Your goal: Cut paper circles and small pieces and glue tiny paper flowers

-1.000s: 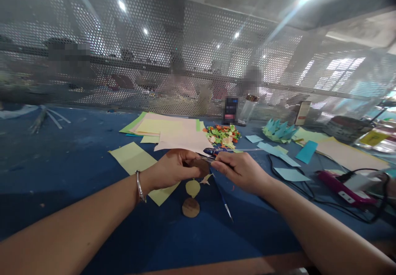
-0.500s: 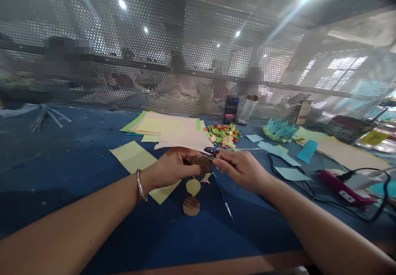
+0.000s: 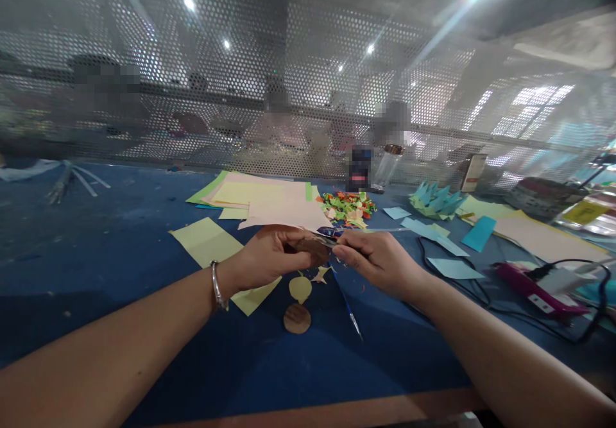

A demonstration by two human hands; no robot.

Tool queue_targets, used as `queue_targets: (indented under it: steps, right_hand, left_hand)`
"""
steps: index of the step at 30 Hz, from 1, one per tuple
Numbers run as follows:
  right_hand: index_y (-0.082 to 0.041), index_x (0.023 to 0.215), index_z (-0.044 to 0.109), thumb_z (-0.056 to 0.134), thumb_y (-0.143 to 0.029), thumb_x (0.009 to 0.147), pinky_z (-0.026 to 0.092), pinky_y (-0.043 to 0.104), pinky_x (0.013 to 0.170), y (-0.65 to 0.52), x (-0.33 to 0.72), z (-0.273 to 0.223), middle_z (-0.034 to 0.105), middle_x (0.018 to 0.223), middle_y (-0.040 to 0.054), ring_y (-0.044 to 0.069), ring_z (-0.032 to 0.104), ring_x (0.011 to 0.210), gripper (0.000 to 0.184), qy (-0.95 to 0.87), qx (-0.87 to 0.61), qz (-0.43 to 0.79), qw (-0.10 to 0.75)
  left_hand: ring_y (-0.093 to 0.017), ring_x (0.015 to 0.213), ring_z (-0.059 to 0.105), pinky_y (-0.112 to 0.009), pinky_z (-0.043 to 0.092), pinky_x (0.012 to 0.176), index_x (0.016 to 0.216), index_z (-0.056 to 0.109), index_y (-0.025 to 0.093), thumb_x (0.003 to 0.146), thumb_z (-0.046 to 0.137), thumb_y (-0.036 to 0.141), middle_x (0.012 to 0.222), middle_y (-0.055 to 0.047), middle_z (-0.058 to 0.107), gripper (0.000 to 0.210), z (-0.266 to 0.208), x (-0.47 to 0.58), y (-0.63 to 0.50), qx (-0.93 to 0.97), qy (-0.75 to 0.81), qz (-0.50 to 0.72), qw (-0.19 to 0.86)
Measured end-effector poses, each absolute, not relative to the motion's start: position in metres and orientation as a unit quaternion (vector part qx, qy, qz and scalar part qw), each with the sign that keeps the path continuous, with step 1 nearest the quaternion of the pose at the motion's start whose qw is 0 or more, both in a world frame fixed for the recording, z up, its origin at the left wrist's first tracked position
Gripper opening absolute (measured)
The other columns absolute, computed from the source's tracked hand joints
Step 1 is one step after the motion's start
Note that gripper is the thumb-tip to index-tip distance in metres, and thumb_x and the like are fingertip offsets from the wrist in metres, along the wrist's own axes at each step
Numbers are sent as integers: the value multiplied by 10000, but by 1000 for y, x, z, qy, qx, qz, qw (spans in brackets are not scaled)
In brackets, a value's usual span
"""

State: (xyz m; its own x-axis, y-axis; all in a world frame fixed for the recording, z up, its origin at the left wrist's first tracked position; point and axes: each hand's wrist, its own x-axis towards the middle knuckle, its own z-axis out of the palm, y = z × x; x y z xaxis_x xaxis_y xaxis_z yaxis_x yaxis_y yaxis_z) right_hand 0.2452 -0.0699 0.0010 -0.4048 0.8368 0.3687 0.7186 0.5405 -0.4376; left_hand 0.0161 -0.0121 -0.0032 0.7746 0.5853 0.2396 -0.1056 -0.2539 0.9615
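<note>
My left hand (image 3: 272,251), wearing a silver bangle, pinches a brown round piece (image 3: 315,250) between thumb and fingers. Opposite it, my right hand (image 3: 368,255) is closed around a thin metal tool (image 3: 328,241), whose tip meets the brown piece; its exact kind is partly hidden by my fingers. Below the hands lie a yellow-green paper cutout (image 3: 300,289) and a wood-grained disc (image 3: 297,319). A pale paper scrap (image 3: 321,275) is beside the cutout. The slim blue paintbrush (image 3: 353,322) points toward me on the blue table (image 3: 231,370).
Stacked coloured paper (image 3: 269,194) lies behind my hands, next to a pile of paper snippets (image 3: 349,208). A yellow-green sheet (image 3: 206,242) is at left. Rightward are a spiky blue-green paper piece (image 3: 436,201), a magenta power strip (image 3: 534,293) and black cables. Perforated metal screening (image 3: 216,49) stands behind.
The brown piece has tilted slightly and shows more of its face. Both hands stay close together with the same holds; the things on the table have not moved.
</note>
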Motion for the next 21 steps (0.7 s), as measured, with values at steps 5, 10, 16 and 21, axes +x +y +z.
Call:
queue_targets:
  steps: [5, 10, 16, 21]
  right_hand:
    - [-192, 730, 480, 415, -479, 1035, 290, 248, 553, -69, 244, 2, 460, 640, -36, 99, 440, 569, 424, -834, -466, 105, 277]
    - [-191, 724, 485, 409, -475, 1039, 295, 244, 554, -71, 243, 3, 453, 637, -39, 95, 435, 564, 431, -837, -461, 105, 275]
    - [-190, 734, 493, 404, -483, 1041, 290, 243, 554, -70, 244, 1, 450, 636, -41, 94, 435, 567, 434, -839, -461, 106, 268]
    - [-193, 743, 499, 407, -479, 1041, 290, 240, 550, -71, 243, 2, 455, 639, -40, 98, 437, 573, 424, -837, -463, 114, 269]
  left_hand:
    - [-139, 890, 668, -266, 521, 825, 953, 786, 204, 840, 677, 133, 954, -25, 754, 172, -3, 16, -12, 750, 166, 286, 573]
    - [-140, 877, 667, -265, 521, 820, 961, 792, 201, 836, 670, 124, 926, -28, 758, 191, -5, 16, -11, 759, 173, 284, 560]
    - [-134, 888, 667, -262, 523, 815, 992, 786, 208, 824, 656, 85, 953, -30, 755, 245, -6, 16, -9, 759, 165, 281, 563]
    - [-136, 874, 657, -263, 524, 804, 991, 782, 197, 824, 659, 97, 951, -37, 747, 230, -6, 15, -9, 765, 181, 279, 551]
